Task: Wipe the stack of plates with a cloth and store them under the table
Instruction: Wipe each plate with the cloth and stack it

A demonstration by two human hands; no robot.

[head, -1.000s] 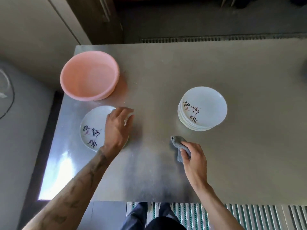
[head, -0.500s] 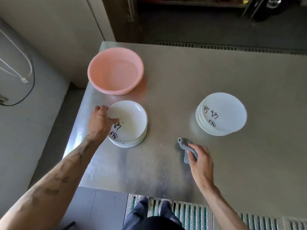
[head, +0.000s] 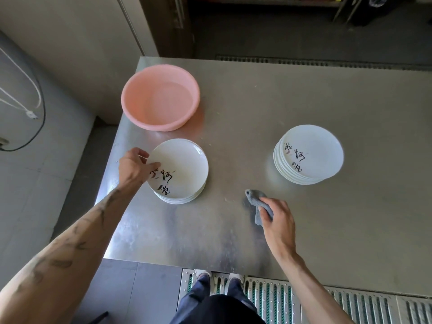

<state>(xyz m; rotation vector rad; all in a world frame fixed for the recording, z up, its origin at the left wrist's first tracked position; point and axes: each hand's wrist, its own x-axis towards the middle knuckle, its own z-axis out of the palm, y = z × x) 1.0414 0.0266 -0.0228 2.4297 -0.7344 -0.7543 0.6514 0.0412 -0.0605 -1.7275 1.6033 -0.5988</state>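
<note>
— Plate [head: 180, 169]?
— It sat atop the left stack [head: 177, 199], near the basin [head: 161, 97]; your left hand [head: 134, 166] pinched its rim, thumb on top.
— Cloth [head: 254, 199]?
— On the table [head: 304, 94], short of the right stack [head: 308, 155]; your right hand [head: 278, 220] gripped it.

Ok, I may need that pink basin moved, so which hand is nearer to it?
Left. The left hand grips the rim of the plate stack sitting right beside the pink basin. The right hand holds the cloth farther off, toward the person.
</note>
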